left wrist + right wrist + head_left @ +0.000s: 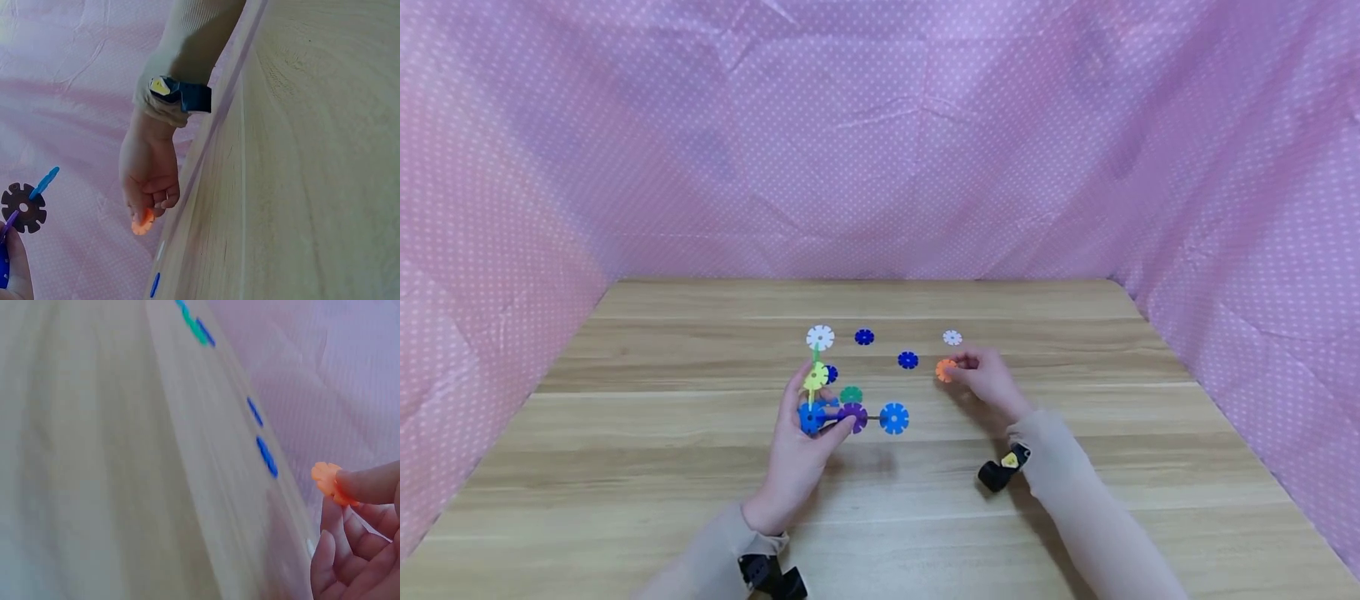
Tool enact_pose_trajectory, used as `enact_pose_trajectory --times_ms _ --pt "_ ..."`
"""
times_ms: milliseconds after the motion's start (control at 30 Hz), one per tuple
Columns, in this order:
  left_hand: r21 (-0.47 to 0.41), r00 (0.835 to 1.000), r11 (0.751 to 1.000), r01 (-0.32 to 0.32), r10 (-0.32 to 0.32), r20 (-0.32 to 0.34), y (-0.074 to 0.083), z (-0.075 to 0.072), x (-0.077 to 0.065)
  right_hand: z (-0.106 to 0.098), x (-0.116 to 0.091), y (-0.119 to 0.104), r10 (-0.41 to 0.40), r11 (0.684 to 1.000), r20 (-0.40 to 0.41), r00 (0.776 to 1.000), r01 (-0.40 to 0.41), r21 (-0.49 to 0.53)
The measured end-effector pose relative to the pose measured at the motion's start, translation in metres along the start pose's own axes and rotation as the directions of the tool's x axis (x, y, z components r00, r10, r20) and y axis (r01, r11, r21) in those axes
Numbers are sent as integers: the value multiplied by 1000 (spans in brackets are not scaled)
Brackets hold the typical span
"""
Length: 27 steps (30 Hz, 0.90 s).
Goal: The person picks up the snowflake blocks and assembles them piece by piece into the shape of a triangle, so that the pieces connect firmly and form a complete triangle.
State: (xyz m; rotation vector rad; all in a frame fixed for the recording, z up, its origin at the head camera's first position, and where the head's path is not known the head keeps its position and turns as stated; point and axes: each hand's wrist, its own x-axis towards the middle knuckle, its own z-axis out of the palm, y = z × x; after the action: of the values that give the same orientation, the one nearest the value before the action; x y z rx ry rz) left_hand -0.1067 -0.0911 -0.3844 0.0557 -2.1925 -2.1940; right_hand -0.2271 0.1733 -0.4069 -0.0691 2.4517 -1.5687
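Observation:
My left hand (801,454) holds an L-shaped chain of notched plastic snowflake discs, its thumb next to the purple disc (853,417). Up the chain's left side run a blue disc (810,417), a yellow disc (817,376), a green disc seen edge-on and a white disc (821,337) on top. Rightward, a light blue disc (894,418) ends the chain; the left wrist view shows a brown disc (24,207) linked before it. My right hand (988,383) pinches a single orange disc (327,481) between thumb and fingers, apart from the chain.
Loose discs lie on the wooden table (700,467): dark blue ones (864,337) (907,360), a white one (952,337), and a green one (851,394) near my left hand. Another dark blue disc (831,374) is partly hidden behind the yellow one. A pink dotted cloth (880,167) surrounds the table.

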Motion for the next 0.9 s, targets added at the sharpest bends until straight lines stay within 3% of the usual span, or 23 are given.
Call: enact_pose_trajectory --times_ms 300,467,600,900 --pt "18 1000 1000 10 -10 -10 0 1 2 12 -25 -8 -71 996 111 991 64 60" --pt "-5 1000 1000 2 -3 -9 0 2 2 18 -39 -14 -104 986 147 984 83 142" --pt "-28 1000 1000 4 -5 -13 0 3 2 22 -50 -18 -139 976 146 980 110 190" --pt "-9 999 1000 9 -9 -33 1 3 2 27 -71 -20 -289 943 92 953 267 200"
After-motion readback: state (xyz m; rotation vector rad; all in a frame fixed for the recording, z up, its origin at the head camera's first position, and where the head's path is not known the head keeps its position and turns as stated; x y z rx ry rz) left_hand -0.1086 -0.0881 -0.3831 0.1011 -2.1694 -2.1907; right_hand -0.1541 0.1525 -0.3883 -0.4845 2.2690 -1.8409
